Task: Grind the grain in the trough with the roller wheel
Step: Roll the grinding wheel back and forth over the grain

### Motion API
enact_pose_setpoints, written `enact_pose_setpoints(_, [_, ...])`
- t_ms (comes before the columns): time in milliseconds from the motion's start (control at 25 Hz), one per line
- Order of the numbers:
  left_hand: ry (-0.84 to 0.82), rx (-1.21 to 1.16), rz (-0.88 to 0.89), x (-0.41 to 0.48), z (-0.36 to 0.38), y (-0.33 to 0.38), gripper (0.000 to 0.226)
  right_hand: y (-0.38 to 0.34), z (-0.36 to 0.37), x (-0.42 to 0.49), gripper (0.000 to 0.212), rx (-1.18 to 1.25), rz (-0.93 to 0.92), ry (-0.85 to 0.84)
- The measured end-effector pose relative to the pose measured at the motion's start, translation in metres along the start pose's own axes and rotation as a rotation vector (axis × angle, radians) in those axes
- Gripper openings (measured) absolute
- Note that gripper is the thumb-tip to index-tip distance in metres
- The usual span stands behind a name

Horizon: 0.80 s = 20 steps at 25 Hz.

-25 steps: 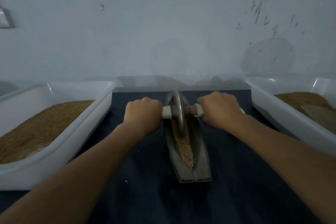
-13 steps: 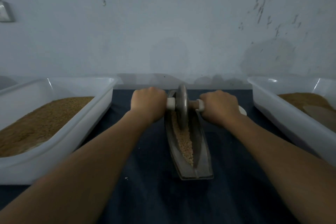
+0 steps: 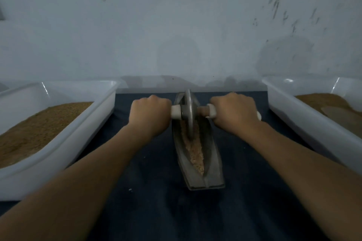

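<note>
1. Grey metal makes up the trough (image 3: 214, 162), which lies lengthwise down the middle of the bench. Its far tip is near the back edge and its blunt end points toward the person, probably so the arms can push and pull in a straight line.
2. Upright on its rim, the roller wheel (image 3: 188, 111) sits in the trough's far half, biting into the grain (image 3: 195, 150), a pale strip along the groove.
3. The left hand (image 3: 149, 115) and right hand (image 3: 234, 113) are each fisted round a handle, one on either side of the wheel, knuckles up. Matched grips likely keep the disc from tipping.
4. The grain looks coarse, so I judge the grinding to be unfinished.
5. A dark blue cloth (image 3: 148, 201) covers the bench, flecked with a few crumbs.
6. A white left tub (image 3: 78, 137) at the left edge and a right tub (image 3: 305, 123) at the right edge both hold brown meal.
7. Behind them rises a pale, scuffed wall (image 3: 176, 25).
</note>
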<state>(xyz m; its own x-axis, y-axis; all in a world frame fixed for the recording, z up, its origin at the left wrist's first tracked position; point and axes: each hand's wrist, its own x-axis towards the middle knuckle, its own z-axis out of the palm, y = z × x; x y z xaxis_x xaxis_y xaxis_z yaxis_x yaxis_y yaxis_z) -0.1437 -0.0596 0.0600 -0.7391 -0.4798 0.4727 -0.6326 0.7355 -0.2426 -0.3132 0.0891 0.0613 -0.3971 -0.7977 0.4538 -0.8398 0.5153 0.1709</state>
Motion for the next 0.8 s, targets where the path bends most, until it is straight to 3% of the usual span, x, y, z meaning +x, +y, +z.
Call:
enact_pose_setpoints(80, [-0.084,0.015,-0.005,0.024,-0.005,0.004,0.011,0.001,0.004,0.015,0.010,0.049,0.062,-0.104])
enact_pose_setpoints(160, [-0.044,0.048,0.055,0.009,-0.010,0.002,0.005,0.008,0.003,0.005,0.020,0.109,0.029,-0.147])
enact_pose_setpoints(320, [0.197,-0.003,0.223,-0.054,-0.016,-0.014,0.048,0.019,-0.006,-0.058,0.036,-0.076,-0.186,0.321])
enact_pose_setpoints(360, [0.245,-0.008,0.243,-0.056,-0.016,-0.019,0.052,0.021,-0.009,-0.061,0.038,-0.075,-0.197,0.325])
enact_pose_setpoints(440, [0.175,0.034,0.179,-0.048,-0.012,-0.014,0.049,0.018,-0.007,-0.052,0.033,-0.098,-0.153,0.220])
enact_pose_setpoints(600, [0.020,0.018,-0.024,0.003,0.004,-0.001,0.002,-0.003,0.000,0.004,0.010,-0.027,0.026,0.018])
enact_pose_setpoints(720, [-0.074,-0.056,-0.014,0.005,0.004,-0.005,0.005,0.000,-0.010,0.011,0.012,-0.035,-0.014,-0.076])
enact_pose_setpoints(800, [0.020,-0.075,0.064,-0.022,0.003,-0.010,0.011,0.010,-0.012,-0.013,0.029,-0.091,-0.122,0.000])
